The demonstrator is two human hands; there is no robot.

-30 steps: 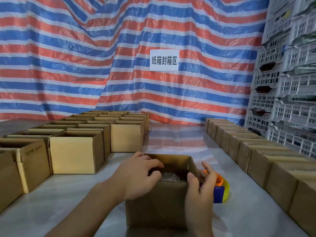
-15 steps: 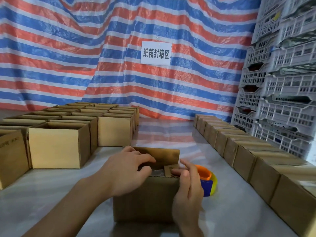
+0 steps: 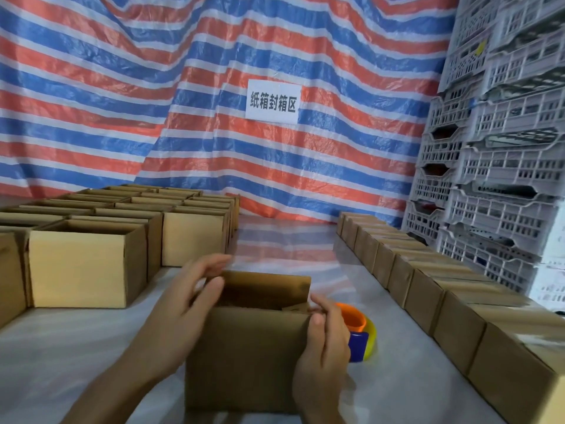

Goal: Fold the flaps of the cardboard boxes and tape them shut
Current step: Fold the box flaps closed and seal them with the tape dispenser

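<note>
Only the head view here. The cardboard box (image 3: 247, 347) sits dead centre on the table (image 3: 76, 347), right in front of the person and between both hands, with its top open.

The left hand (image 3: 183, 304) is up at the box's left top edge. Its fingers are stretched out and spread rather than curled, thumb near the end of the far flap (image 3: 266, 289). It's motion-blurred, so there's no telling if it actually touches cardboard. The right hand (image 3: 324, 341) is wrapped over the near right top corner, thumb on the front face and fingers hooked over the rim. A bit of side flap (image 3: 293, 308) seems to tip inward just by them.

What matters most is that the far flap stands upright, its long edge running left to right across the view, on the side of the opening away from the person. Bringing it down probably means pulling it toward the body, and the left hand looks nearer to it.

The tape dispenser (image 3: 357, 335) sits just to the right of the box, tucked behind the right hand, so taping looks like that hand's job.
</note>
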